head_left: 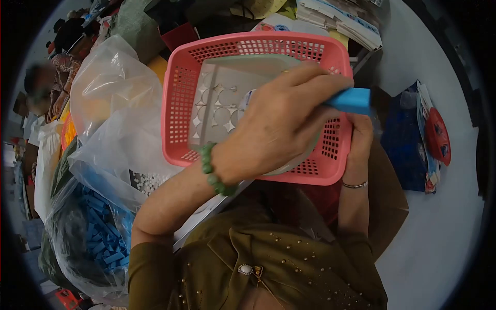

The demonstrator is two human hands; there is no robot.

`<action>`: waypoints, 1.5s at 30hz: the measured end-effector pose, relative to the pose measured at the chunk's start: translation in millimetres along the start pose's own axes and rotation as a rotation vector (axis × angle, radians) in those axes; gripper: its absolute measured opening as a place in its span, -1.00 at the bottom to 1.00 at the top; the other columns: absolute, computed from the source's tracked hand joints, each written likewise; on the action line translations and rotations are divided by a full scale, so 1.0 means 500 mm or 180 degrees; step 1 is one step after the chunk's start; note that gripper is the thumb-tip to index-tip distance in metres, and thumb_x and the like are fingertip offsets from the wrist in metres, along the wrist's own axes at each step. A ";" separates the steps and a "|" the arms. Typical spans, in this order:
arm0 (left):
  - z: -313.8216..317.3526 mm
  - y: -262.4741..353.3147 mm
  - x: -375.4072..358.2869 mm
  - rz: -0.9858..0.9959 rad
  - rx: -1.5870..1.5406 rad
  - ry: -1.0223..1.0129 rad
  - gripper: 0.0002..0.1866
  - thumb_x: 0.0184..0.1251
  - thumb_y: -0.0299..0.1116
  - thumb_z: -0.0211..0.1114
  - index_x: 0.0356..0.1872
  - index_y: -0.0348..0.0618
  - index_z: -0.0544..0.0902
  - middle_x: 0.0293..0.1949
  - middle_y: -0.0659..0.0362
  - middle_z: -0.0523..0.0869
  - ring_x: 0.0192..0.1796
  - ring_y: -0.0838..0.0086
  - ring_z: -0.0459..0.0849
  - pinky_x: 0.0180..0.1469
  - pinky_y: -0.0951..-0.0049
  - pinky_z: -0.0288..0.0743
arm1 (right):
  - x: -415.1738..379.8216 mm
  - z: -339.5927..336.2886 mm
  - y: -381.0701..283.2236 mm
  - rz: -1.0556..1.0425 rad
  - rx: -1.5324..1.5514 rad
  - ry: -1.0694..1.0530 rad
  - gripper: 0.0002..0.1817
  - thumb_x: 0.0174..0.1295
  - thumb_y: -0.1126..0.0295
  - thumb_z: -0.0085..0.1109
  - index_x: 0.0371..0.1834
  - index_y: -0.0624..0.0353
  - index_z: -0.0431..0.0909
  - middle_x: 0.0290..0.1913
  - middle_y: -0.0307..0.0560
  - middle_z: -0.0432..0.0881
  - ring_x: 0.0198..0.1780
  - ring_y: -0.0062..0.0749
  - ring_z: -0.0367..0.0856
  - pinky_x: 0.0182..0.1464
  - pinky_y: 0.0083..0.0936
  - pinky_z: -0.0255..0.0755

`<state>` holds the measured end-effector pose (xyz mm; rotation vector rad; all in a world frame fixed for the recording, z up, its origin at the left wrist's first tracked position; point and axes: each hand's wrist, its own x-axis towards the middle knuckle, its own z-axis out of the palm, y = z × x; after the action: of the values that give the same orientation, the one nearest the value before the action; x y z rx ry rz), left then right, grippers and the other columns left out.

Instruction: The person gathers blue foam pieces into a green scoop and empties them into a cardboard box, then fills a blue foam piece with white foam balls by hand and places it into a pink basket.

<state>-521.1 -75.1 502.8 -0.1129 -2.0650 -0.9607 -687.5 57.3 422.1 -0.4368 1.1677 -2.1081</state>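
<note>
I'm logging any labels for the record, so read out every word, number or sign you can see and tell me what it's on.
No text here can be read.
Stacked printed packs at the top: print too small and blurred.
Colourful packaging on the right: graphics only, lettering illegible.
Pink basket, blue block in the hands, clear bags: no markings visible.

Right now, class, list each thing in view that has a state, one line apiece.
Left hand: closed around the blue block.
Blue block: gripped, one end sticking out.
Right hand: holding the basket's rim.
Pink basket: tilted, held up, holding a punched sheet.
Clear plastic bag: crumpled, closed or open cannot be told.
</note>
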 end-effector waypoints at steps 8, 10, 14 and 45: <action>0.034 -0.135 0.042 0.0368 0.0979 -0.1095 -0.68 0.12 -0.53 0.24 -0.04 -0.15 0.60 -0.20 0.10 0.61 -0.16 0.14 0.61 -0.15 0.22 0.50 | -0.059 -0.007 0.031 0.0117 -0.0022 0.0027 -0.95 0.18 0.54 0.03 -0.32 0.25 0.48 -0.35 -0.17 0.60 -0.37 -0.61 0.55 -0.24 -0.66 0.47; 0.017 -0.149 0.030 0.0474 0.0891 -0.0962 -0.67 0.10 -0.56 0.22 -0.05 -0.15 0.60 -0.16 0.09 0.60 -0.10 0.14 0.60 -0.11 0.23 0.49 | -0.068 -0.016 0.033 0.0238 0.0007 0.0101 -0.96 0.19 0.53 0.03 -0.34 0.23 0.47 -0.38 -0.17 0.61 -0.39 -0.62 0.53 -0.25 -0.68 0.46; -0.021 -0.172 -0.008 0.0543 0.1164 -0.1807 -0.64 0.08 -0.60 0.23 -0.04 -0.14 0.60 -0.14 0.09 0.59 -0.07 0.15 0.59 -0.07 0.23 0.49 | -0.090 -0.022 0.046 0.0335 0.0112 0.0207 -0.97 0.19 0.54 0.03 -0.36 0.22 0.47 -0.38 -0.17 0.60 -0.40 -0.63 0.53 -0.26 -0.68 0.46; 0.013 -0.400 0.098 -0.3227 -0.2085 0.2671 -0.70 0.18 -0.62 0.21 -0.11 -0.64 0.43 -0.16 -0.18 0.57 -0.15 0.06 0.68 -0.26 0.14 0.75 | -0.111 -0.048 0.119 0.0628 -0.2476 0.0068 -0.60 0.39 0.17 -0.02 0.09 0.27 0.37 -0.21 -0.08 0.57 -0.47 -0.56 0.59 -0.56 -0.69 0.47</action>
<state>-635.6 -223.4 417.4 0.9189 -0.8892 -1.8435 -637.7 88.9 360.9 -0.6076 1.9405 -1.4302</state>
